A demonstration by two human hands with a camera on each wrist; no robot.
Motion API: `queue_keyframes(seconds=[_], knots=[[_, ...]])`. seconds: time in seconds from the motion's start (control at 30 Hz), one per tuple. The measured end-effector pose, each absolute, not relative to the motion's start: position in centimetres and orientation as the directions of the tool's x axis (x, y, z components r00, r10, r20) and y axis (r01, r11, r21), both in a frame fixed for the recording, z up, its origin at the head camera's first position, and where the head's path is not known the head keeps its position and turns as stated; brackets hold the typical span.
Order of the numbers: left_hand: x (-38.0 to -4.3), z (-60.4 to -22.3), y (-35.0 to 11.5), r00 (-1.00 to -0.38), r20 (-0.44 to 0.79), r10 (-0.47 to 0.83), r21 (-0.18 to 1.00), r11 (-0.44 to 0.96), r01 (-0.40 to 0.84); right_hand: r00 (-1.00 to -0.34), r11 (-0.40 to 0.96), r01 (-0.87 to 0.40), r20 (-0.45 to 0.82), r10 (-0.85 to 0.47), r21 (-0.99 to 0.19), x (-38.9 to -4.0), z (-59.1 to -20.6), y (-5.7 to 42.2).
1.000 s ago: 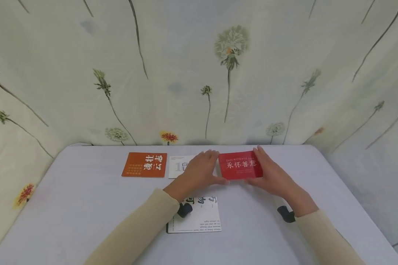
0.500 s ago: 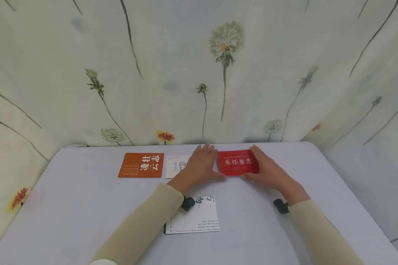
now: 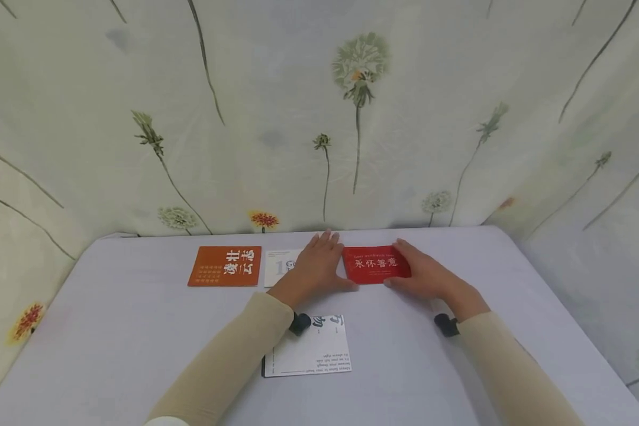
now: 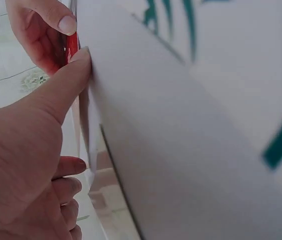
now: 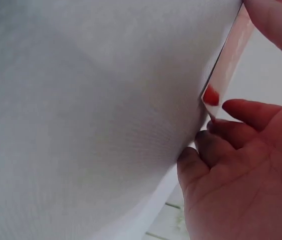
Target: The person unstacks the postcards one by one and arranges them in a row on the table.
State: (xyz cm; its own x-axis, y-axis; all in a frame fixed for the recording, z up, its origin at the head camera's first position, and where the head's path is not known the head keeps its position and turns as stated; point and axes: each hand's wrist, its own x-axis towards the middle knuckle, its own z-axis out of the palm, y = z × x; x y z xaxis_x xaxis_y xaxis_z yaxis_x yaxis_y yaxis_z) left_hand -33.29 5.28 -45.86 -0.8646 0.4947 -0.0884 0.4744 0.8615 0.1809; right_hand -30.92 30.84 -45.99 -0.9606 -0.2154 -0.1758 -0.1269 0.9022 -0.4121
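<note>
Two hands are set on either side of a red card (image 3: 376, 264) that lies flat near the far edge of the table (image 3: 112, 331). The left hand (image 3: 316, 269) is laid palm down at the card's left edge, fingers stretched out towards the wall and thumb (image 4: 63, 82) pressed against the card's near left corner; part of a white card (image 3: 279, 267) is covered by this hand. The right hand (image 3: 422, 273) is placed at the card's right edge, its fingers loosely extended along the side and its thumb at the near right corner. In the right wrist view a red corner of the card (image 5: 211, 96) is seen just beside the fingertips (image 5: 240, 111), which are only slightly bent. The card is touched and steadied by both hands rather than clasped; it cannot be told whether any edge is lifted off the table.

An orange card (image 3: 225, 266) with white characters is seen just left of the white card, in the same row. Nearer the person, a white sheet (image 3: 319, 355) with black print is partly covered by the left sleeve (image 3: 229, 361). A floral cloth (image 3: 319, 118) is hung behind the table.
</note>
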Motion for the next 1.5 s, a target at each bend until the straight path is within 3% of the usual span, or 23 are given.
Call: queue_keyframes(seconds=[0.47,1.0,1.33,1.5], knots=[[-33.2,-46.8,5.0,-0.869,-0.077,0.488,0.169,0.866,0.471,-0.945,0.898,-0.122,-0.228,-0.236,-0.424,-31.1,-46.3,30.4],[-32.2,-44.8,3.8,-0.839,-0.012,0.544,0.208,0.822,0.530,-0.951,0.886,-0.227,-0.105,-0.291,-0.404,-28.5,-44.0,28.1],[-29.5,-42.8,1.2,-0.776,-0.064,0.628,0.185,0.771,0.609,-0.936,0.877,-0.296,-0.069,-0.345,-0.379,-25.6,-42.2,25.8],[-27.7,-42.5,-0.7,-0.773,-0.076,0.630,0.175,0.771,0.612,-0.914,0.865,-0.356,-0.061,-0.401,-0.353,-23.9,-41.8,24.6]])
